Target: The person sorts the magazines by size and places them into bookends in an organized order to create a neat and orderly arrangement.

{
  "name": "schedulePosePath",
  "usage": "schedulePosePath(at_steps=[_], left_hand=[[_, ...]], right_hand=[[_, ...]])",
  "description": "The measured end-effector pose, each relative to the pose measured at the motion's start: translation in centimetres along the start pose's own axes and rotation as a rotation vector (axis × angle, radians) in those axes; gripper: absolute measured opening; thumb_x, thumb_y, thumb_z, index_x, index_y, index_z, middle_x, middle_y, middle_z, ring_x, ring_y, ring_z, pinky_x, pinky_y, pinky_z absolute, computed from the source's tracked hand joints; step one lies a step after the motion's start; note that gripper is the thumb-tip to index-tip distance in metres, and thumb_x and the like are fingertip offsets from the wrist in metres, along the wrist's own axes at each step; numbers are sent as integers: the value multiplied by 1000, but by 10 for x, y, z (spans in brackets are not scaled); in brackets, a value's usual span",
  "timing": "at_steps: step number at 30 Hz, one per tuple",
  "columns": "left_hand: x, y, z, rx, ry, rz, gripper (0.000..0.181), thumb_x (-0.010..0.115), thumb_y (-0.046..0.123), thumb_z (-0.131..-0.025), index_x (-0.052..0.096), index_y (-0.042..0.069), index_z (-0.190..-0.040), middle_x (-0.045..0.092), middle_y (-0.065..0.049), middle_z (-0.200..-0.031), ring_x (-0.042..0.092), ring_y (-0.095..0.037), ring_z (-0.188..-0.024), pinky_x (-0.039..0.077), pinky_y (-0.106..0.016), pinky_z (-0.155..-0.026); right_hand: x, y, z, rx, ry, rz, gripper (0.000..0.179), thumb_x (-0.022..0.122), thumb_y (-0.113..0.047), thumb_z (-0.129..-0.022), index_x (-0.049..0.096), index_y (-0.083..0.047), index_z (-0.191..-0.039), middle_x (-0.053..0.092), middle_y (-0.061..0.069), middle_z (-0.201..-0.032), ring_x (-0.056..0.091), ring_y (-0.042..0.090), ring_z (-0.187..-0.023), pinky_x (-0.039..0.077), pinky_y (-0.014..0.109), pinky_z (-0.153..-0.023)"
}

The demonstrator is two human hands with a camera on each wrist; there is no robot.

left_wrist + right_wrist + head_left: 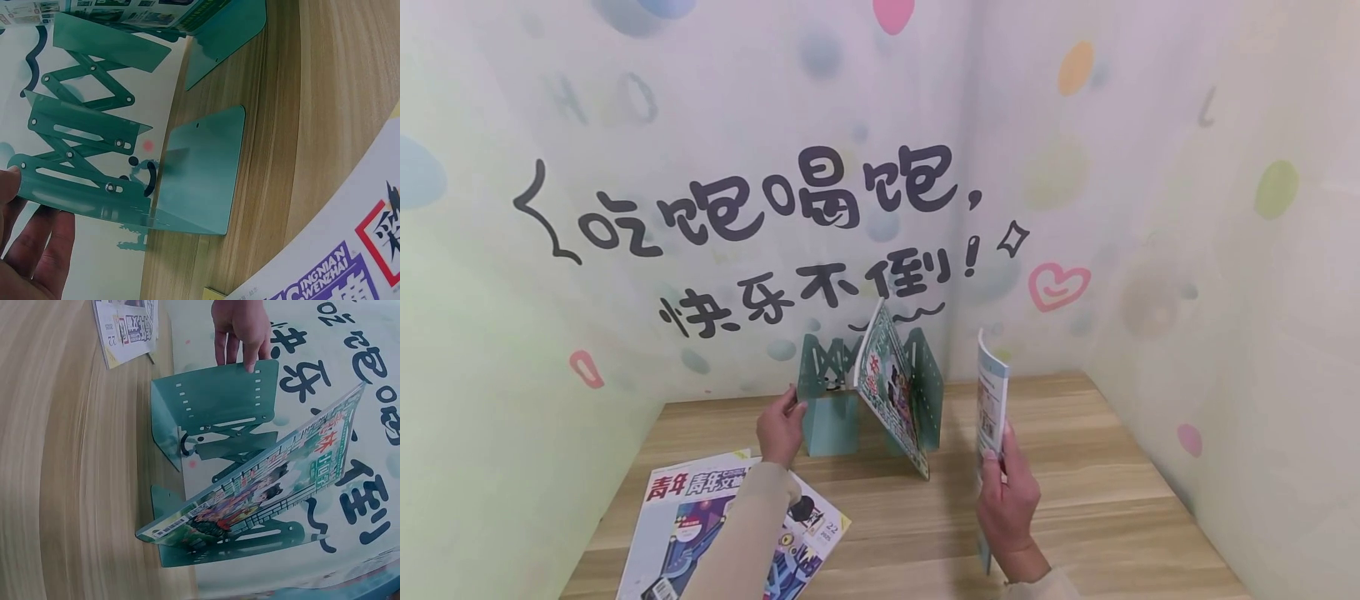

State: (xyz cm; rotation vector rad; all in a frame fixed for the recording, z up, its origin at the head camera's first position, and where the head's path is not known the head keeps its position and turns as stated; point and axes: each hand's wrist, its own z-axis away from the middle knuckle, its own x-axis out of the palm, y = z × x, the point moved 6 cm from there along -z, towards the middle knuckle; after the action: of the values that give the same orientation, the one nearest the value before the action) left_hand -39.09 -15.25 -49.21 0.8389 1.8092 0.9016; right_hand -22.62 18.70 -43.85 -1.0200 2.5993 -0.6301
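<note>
A green folding metal book stand (931, 400) stands at the back of the table, its crossed bars spread apart. My left hand (781, 429) pinches the top edge of its left end plate (81, 194), thumb on one side and fingers on the other. Inside the stand a magazine (891, 387) with a green-bordered cover leans at a slant, jutting out in front. My right hand (1011, 508) grips a second magazine (992, 392) upright, to the right of the stand and apart from it. That hand's fingers are out of the right wrist view.
Several overlapping magazines (658, 525) lie flat on the wooden table (895, 542) at the left front, partly under my left forearm. A printed wall (820, 100) rises right behind the stand, with more walls on both sides.
</note>
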Motion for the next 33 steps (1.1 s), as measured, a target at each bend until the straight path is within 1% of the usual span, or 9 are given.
schedulePosePath(at_steps=[5,9,12,14,18,20,26,33], left_hand=[[0,-1,0,5,-3,-5,43,61,9,-96,52,8,-139,58,-15,-133,58,-33,-118,52,-42,-93],[1,-1,-1,8,-5,-3,44,61,8,-96,52,8,-139,58,-16,-133,58,-34,-118,52,-42,-93],[1,-2,-1,4,-3,-3,44,61,8,-96,52,8,-139,58,-15,-133,58,-33,-118,52,-41,-93],[0,-2,-1,4,-1,-5,43,61,9,-96,52,9,-139,58,-15,-133,58,-33,-118,52,-41,-93],[-1,0,0,4,0,-13,43,61,10,-97,52,9,-139,58,-14,-133,59,-33,-117,53,-41,-92],[0,0,1,2,-3,-10,43,60,11,-97,52,9,-139,58,-15,-133,59,-33,-117,53,-41,-93],[0,1,1,-4,-11,-5,43,60,10,-97,51,9,-139,57,-15,-134,58,-33,-119,52,-42,-94],[0,0,1,-7,-8,-6,43,60,10,-97,52,10,-139,58,-14,-134,58,-33,-118,52,-43,-93]], right_hand=[[1,-6,0,-21,13,-31,57,54,16,-81,53,2,-136,62,20,-126,64,32,-104,50,25,-85],[3,-11,1,-51,25,-61,54,54,14,-79,55,5,-132,65,22,-119,66,35,-96,54,26,-79],[5,-17,2,-75,25,-81,53,54,14,-78,55,8,-130,65,24,-117,67,38,-93,55,27,-76],[6,-20,2,-91,30,-96,52,54,13,-77,56,10,-129,65,26,-115,67,36,-95,55,27,-77],[6,-26,3,-127,54,-128,50,53,13,-75,56,14,-125,65,28,-112,66,26,-100,54,25,-80],[6,-30,3,-139,63,-148,49,53,13,-74,56,15,-124,65,29,-110,67,23,-100,54,25,-81],[7,-39,4,-160,53,-169,49,53,12,-75,56,15,-124,65,30,-110,69,24,-93,55,23,-78],[10,-47,5,-198,44,-202,47,52,12,-76,56,17,-123,65,30,-110,69,26,-95,56,24,-79]])
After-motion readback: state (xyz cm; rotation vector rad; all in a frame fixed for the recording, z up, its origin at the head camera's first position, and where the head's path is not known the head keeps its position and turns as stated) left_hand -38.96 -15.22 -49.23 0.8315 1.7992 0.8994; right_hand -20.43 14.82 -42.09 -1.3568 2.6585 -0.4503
